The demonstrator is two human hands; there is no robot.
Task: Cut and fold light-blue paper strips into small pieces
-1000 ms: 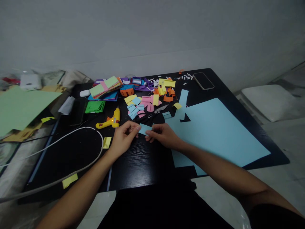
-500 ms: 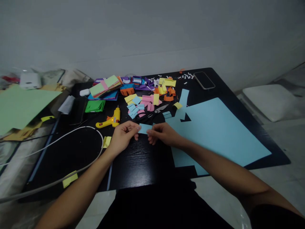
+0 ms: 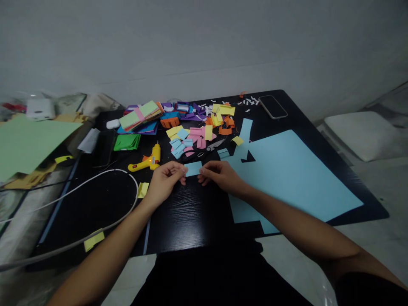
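A small light-blue piece of paper (image 3: 194, 169) is stretched level between my two hands, just above the black table (image 3: 188, 221). My left hand (image 3: 168, 177) pinches its left end between thumb and fingers. At the right end, my right hand (image 3: 219, 175) has its thumb and fingers closed on the edge. Right behind the paper lie black-handled scissors (image 3: 204, 152). A yellow glue gun (image 3: 148, 159) rests to the left, its orange light on. Under my right forearm spreads a large light-blue sheet (image 3: 287, 174) with cut-outs at its left side.
Folded pink pieces (image 3: 200, 137), yellow pieces (image 3: 223, 110) and blue pieces (image 3: 179, 146) lie in a heap behind my hands. A paper stack (image 3: 140, 117), a green bundle (image 3: 126, 142) and a phone (image 3: 273, 107) sit farther back. A white cable (image 3: 135, 182) loops at left.
My right thumb and fingers have shifted slightly toward the paper's right edge, so more of the piece shows between my hands. My left hand has hardly moved.
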